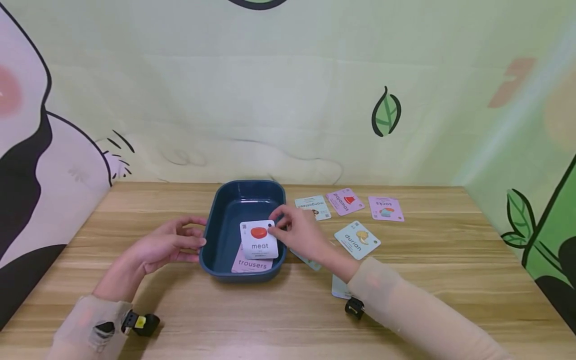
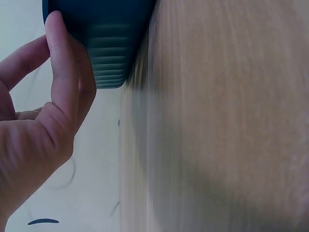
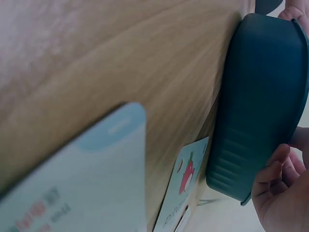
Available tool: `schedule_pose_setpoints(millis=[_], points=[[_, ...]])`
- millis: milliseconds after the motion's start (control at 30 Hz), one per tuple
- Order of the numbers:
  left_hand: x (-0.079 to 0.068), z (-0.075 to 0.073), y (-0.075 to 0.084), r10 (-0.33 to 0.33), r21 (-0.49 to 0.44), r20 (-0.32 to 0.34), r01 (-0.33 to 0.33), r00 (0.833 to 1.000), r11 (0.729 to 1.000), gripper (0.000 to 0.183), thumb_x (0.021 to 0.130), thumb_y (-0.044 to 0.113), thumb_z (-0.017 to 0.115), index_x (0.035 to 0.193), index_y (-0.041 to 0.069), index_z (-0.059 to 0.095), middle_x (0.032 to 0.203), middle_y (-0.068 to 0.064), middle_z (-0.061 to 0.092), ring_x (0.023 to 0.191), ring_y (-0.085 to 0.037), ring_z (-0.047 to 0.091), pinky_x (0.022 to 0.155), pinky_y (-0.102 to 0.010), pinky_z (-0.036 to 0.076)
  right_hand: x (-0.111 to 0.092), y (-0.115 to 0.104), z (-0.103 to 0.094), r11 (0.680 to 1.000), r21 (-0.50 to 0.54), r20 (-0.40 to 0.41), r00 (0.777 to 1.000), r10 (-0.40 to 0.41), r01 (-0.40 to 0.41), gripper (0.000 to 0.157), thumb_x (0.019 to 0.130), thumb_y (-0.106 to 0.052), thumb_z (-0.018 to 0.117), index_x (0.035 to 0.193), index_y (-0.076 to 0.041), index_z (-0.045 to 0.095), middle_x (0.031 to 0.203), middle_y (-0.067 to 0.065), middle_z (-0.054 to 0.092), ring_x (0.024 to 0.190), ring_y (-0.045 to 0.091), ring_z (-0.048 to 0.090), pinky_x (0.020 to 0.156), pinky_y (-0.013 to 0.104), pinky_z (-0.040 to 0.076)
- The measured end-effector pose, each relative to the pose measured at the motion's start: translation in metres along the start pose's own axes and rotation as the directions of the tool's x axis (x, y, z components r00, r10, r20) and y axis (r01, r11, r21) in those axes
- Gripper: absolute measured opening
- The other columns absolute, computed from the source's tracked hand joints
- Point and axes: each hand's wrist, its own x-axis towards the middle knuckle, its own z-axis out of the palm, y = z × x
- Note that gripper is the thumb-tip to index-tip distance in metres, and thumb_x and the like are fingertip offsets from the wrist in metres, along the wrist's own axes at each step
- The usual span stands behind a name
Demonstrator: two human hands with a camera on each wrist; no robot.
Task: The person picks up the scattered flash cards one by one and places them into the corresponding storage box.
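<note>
My right hand point(image 1: 301, 232) pinches the hole-punched corner of a white "meat" flash card point(image 1: 258, 241) and holds it over the inside of a dark blue plastic tray point(image 1: 211, 255). Under it, a pink "trousers" card point(image 1: 252, 266) shows partly on the tray's floor. At the tray's left side is my left hand point(image 1: 173, 242), its fingertips touching the rim and outer wall. The left wrist view shows the left hand point(image 2: 53, 96) against the ribbed tray wall point(image 2: 108, 50). In the right wrist view, the right hand point(image 3: 285, 198) is at the tray's rim and the card is hidden.
Right of the tray lie mangosteen point(image 1: 312, 206), pajamas point(image 1: 345, 201), socks point(image 1: 386, 208) and durian point(image 1: 357, 240) cards. Another card point(image 1: 339, 287) is partly under the right forearm, and a red-fruit card point(image 3: 186, 176) lies beside the tray. A printed cloth point(image 1: 288, 100) hangs behind the wooden table point(image 1: 252, 320).
</note>
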Motion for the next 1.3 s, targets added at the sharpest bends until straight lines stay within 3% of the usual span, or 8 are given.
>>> schedule_pose_setpoints(millis=[200, 367, 467, 700, 867, 1167, 1300], points=[[0.001, 0.0, 0.001, -0.012, -0.003, -0.007, 0.012, 1.0, 1.0, 0.064, 0.101, 0.004, 0.063, 0.151, -0.005, 0.025, 0.113, -0.015, 0.056, 0.088, -0.024, 0.068, 0.085, -0.042, 0.061, 0.001, 0.001, 0.002, 0.995, -0.098, -0.008, 1.0, -0.01, 0.009, 0.021, 0.092, -0.014, 0.08, 0.11, -0.009, 0.072, 0.096, 0.002, 0.075, 0.068, 0.01, 0.061, 0.055, 0.023, 0.047], [0.0, 0.0, 0.001, -0.016, 0.0, -0.012, 0.016, 1.0, 1.0, 0.064, 0.1, 0.005, 0.064, 0.151, -0.005, 0.025, 0.113, -0.016, 0.056, 0.088, -0.025, 0.068, 0.086, -0.043, 0.06, 0.0, 0.001, 0.001, 0.99, -0.142, 0.008, 1.0, -0.015, 0.016, 0.025, 0.093, -0.016, 0.079, 0.116, -0.008, 0.072, 0.1, 0.005, 0.074, 0.054, 0.012, 0.054, 0.049, 0.023, 0.04], [0.0, 0.0, 0.001, -0.018, 0.001, -0.014, 0.018, 1.0, 1.0, 0.065, 0.1, 0.005, 0.064, 0.151, -0.005, 0.025, 0.113, -0.016, 0.056, 0.088, -0.025, 0.068, 0.086, -0.043, 0.06, -0.001, 0.002, 0.0, 0.991, -0.127, 0.009, 0.999, -0.035, 0.036, 0.023, 0.094, -0.016, 0.078, 0.114, -0.008, 0.073, 0.099, 0.004, 0.072, 0.05, 0.015, 0.05, 0.047, 0.024, 0.039], [0.001, -0.001, -0.001, -0.021, 0.003, -0.014, 0.021, 1.0, 1.0, 0.064, 0.1, 0.005, 0.064, 0.151, -0.004, 0.025, 0.114, -0.016, 0.056, 0.088, -0.024, 0.068, 0.086, -0.043, 0.06, -0.005, 0.013, -0.007, 0.996, -0.024, -0.079, 0.993, -0.088, 0.086, 0.017, 0.096, -0.01, 0.073, 0.112, -0.004, 0.07, 0.105, 0.004, 0.065, 0.067, 0.02, 0.051, 0.059, 0.026, 0.044], [0.001, -0.001, 0.0, -0.017, 0.003, -0.008, 0.017, 1.0, 1.0, 0.065, 0.1, 0.005, 0.064, 0.151, -0.004, 0.024, 0.114, -0.016, 0.056, 0.089, -0.025, 0.068, 0.087, -0.043, 0.06, -0.01, 0.022, -0.019, 0.997, 0.047, -0.105, 0.993, -0.061, 0.066, 0.02, 0.097, -0.01, 0.071, 0.116, -0.004, 0.068, 0.105, 0.005, 0.061, 0.058, 0.021, 0.047, 0.051, 0.024, 0.038], [0.0, 0.0, 0.001, -0.013, 0.011, 0.0, 0.013, 1.0, 1.0, 0.066, 0.101, 0.006, 0.064, 0.152, -0.005, 0.023, 0.116, -0.017, 0.054, 0.09, -0.025, 0.067, 0.087, -0.043, 0.06, -0.019, 0.04, -0.049, 0.999, 0.033, -0.095, 0.996, 0.003, 0.0, 0.014, 0.097, -0.009, 0.07, 0.111, -0.006, 0.069, 0.098, 0.002, 0.064, 0.059, 0.019, 0.046, 0.053, 0.024, 0.038], [0.0, 0.0, 0.001, -0.025, 0.006, -0.009, 0.025, 1.0, 1.0, 0.066, 0.101, 0.006, 0.063, 0.152, -0.004, 0.023, 0.116, -0.017, 0.054, 0.089, -0.024, 0.067, 0.087, -0.043, 0.06, -0.021, 0.052, -0.064, 1.0, 0.03, -0.101, 0.995, 0.014, -0.011, 0.012, 0.097, -0.005, 0.07, 0.108, -0.001, 0.068, 0.095, 0.005, 0.066, 0.063, 0.02, 0.049, 0.055, 0.022, 0.038]])
